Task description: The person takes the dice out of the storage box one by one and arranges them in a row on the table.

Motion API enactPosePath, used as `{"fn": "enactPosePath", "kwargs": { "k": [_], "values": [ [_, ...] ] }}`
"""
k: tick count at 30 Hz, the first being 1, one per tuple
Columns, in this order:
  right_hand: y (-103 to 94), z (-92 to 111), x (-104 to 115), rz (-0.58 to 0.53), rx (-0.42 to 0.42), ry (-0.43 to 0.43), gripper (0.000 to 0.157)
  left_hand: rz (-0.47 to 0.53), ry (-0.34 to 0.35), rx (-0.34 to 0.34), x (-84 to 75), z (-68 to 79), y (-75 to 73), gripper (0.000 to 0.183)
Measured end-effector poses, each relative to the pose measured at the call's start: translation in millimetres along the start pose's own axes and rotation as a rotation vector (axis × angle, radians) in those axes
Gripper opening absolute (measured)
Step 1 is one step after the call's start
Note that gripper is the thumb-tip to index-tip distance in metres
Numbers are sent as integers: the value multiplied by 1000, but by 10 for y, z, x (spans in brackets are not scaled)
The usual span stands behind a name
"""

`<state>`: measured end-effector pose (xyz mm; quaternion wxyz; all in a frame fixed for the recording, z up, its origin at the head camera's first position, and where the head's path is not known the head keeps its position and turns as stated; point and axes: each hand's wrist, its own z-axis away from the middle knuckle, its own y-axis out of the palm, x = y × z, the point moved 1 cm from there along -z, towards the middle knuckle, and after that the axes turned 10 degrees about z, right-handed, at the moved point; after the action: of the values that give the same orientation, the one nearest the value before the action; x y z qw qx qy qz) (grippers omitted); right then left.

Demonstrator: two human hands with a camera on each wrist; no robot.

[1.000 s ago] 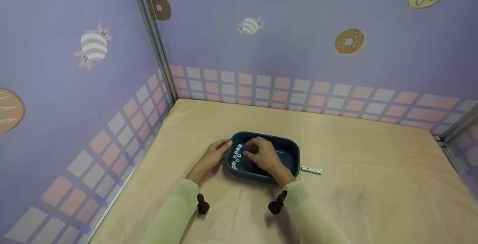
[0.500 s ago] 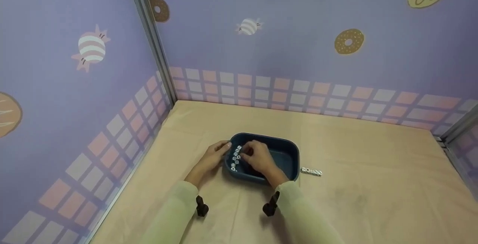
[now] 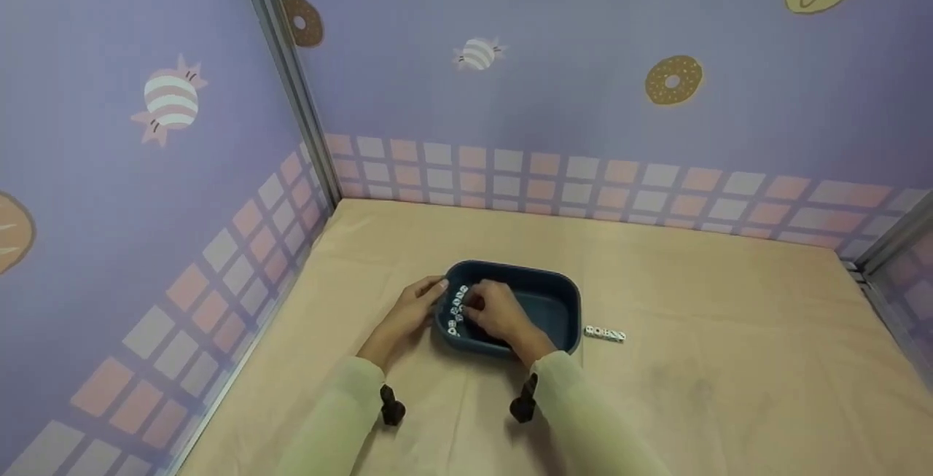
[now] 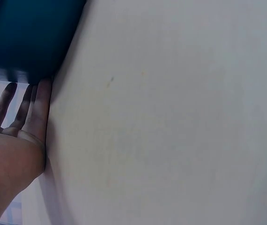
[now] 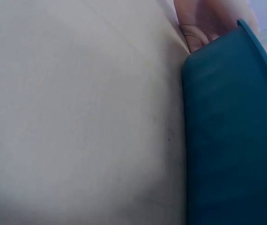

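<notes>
A dark blue-green rectangular tray (image 3: 548, 312) with rounded corners stands on the cloth-covered table. Along its left end inside lie several white dice (image 3: 456, 302) with dark pips. My left hand (image 3: 410, 308) is at the tray's left end, thumb at the rim; in the left wrist view its straight fingers (image 4: 40, 101) touch the outer wall. Reaching over the near rim, my right hand (image 3: 499, 312) has its bent fingers and thumb right at the dice. I cannot tell whether a die is between its fingertips. In the right wrist view the tray's wall hides the right fingers.
A short row of dice (image 3: 605, 334) lies on the table just right of the tray. The beige cloth (image 3: 692, 294) has slight creases. Purple patterned walls (image 3: 554, 97) rise behind and to the left, with a metal post (image 3: 288, 71) at the corner.
My right hand has moved left inside the tray, from its middle up to the dice. The left hand keeps its place at the tray's end. The head view has shifted slightly.
</notes>
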<state>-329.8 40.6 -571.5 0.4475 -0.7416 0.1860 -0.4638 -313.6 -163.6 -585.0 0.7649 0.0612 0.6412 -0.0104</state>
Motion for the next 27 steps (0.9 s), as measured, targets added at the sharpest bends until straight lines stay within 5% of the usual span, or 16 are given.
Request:
{"fn": "enactPosePath", "kwargs": {
  "k": [16,27],
  "values": [
    [-6,2,-19,28,47,11,10,-49,38,10,7,3,27,55],
    [-332,159,19,-187,-164,18,13,-4,7,20,3,16,13,55]
  ]
}}
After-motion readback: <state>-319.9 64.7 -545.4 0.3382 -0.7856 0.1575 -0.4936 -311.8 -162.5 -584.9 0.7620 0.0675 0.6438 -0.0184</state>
